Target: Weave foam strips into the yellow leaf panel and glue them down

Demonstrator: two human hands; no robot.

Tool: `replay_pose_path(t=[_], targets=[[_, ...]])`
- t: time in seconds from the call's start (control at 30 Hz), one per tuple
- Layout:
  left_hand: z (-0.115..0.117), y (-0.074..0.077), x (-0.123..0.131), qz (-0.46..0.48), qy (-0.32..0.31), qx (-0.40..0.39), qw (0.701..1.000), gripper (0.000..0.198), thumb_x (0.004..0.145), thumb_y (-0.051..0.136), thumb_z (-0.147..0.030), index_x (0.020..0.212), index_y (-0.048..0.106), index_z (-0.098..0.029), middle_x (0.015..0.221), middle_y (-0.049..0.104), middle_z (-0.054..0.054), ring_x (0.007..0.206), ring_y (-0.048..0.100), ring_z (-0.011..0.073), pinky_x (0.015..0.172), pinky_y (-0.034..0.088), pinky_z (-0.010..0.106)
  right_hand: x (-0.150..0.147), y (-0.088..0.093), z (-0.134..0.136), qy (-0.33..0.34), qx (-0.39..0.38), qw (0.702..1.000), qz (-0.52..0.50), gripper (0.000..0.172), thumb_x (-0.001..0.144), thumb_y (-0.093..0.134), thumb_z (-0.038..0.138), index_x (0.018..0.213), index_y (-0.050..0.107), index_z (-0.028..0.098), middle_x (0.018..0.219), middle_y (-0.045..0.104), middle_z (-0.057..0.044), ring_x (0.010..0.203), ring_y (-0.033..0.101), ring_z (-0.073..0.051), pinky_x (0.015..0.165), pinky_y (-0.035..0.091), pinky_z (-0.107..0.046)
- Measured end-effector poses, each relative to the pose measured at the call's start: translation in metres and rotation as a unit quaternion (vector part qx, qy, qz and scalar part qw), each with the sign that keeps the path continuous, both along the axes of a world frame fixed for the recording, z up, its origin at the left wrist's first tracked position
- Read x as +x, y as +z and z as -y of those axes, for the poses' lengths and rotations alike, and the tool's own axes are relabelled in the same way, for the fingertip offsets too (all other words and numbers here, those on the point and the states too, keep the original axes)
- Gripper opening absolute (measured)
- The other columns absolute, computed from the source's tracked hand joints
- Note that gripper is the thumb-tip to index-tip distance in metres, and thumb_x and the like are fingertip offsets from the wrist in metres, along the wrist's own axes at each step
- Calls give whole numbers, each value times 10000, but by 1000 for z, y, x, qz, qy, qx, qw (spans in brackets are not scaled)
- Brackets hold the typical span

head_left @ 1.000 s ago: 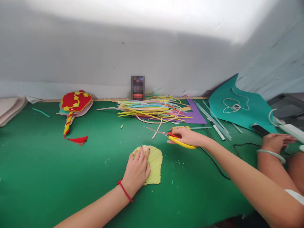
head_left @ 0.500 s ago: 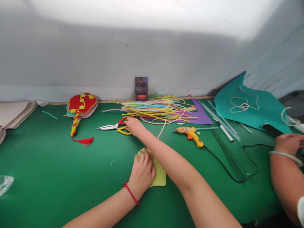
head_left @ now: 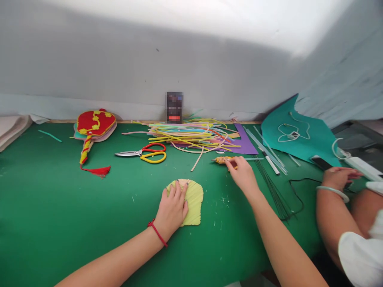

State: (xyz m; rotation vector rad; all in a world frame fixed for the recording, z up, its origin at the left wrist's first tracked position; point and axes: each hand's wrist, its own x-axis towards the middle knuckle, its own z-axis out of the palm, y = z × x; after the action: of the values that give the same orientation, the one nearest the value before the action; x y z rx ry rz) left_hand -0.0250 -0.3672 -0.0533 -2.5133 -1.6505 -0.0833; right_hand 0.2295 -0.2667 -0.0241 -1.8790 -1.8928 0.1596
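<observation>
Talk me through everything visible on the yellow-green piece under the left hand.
The yellow-green piece lies flat on the green table. Its surface is ridged with slanting lines, like narrow strips set side by side; I can't confirm the material. The far edge is rounded, the near edge straighter, and a pale pinkish patch shows at the far edge. The left hand rests on its left part, hiding some of it.
</observation>
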Motion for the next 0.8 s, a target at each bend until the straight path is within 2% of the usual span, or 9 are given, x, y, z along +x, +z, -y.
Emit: replay_pose_path(t=[0.1, 0.23, 0.37, 0.43, 0.5, 0.6, 0.73, 0.8], targets=[[0, 0, 0, 5, 0, 1, 1000, 488, 879, 342, -263, 1347, 394, -132, 1308, 482, 179, 1117, 484, 297, 895, 380, 451, 34, -10, 6, -75, -59, 995, 41, 326, 839, 392, 480, 803, 527, 185, 846, 559, -98, 767, 549, -220, 671, 404, -324], [-1, 1, 1, 0, 3, 6, 1000, 485, 877, 351, -266, 1341, 404, -136, 1297, 493, 176, 1112, 490, 297, 888, 386, 445, 41, -27, 6, -164, -125, 975, 83, 431, 838, 325, 569, 850, 510, 179, 859, 574, -115, 785, 558, -249, 618, 385, -326], [-1, 2, 1, 3, -1, 11, 1000, 482, 871, 365, -268, 1334, 417, -144, 1290, 504, 168, 1110, 497, 294, 885, 392, 439, 31, -40, 0, -144, -99, 977, 119, 386, 869, 321, 505, 863, 497, 162, 858, 586, -132, 813, 559, -254, 654, 380, -326], [-1, 2, 1, 7, -1, 15, 1000, 479, 870, 365, -262, 1332, 421, -147, 1286, 508, 168, 1107, 502, 294, 886, 393, 438, 27, -42, -1, -135, -73, 983, 96, 373, 890, 286, 465, 876, 489, 153, 865, 591, -146, 805, 563, -251, 658, 379, -324], [-1, 2, 1, 14, 5, 18, 1000, 472, 871, 363, -255, 1328, 430, -156, 1282, 514, 165, 1100, 510, 292, 880, 397, 434, 24, -37, 1, -138, -64, 988, 29, 400, 896, 248, 482, 909, 477, 154, 825, 602, -131, 729, 571, -238, 617, 377, -314], [1, 3, 1, 27, 14, 23, 999, 457, 871, 360, -237, 1314, 450, -168, 1276, 523, 156, 1088, 520, 291, 863, 407, 429, 16, -20, 8, -116, -65, 988, -77, 459, 882, 224, 552, 960, 465, 169, 722, 608, -75, 604, 562, -211, 558, 368, -293], [2, 4, 1, 32, 15, 24, 999, 449, 874, 350, -235, 1302, 462, -156, 1271, 527, 161, 1092, 518, 294, 858, 409, 431, -7, 7, 18, -38, -45, 994, -89, 450, 882, 262, 540, 1058, 475, 185, 759, 625, -70, 643, 573, -213, 589, 385, -298], [2, 5, 0, 32, 12, 22, 999, 449, 874, 351, -237, 1300, 462, -147, 1267, 529, 164, 1092, 519, 292, 845, 415, 424, -18, 10, 21, 13, -48, 994, -101, 431, 890, 272, 509, 1092, 478, 190, 827, 637, -80, 683, 584, -211, 619, 403, -304]])
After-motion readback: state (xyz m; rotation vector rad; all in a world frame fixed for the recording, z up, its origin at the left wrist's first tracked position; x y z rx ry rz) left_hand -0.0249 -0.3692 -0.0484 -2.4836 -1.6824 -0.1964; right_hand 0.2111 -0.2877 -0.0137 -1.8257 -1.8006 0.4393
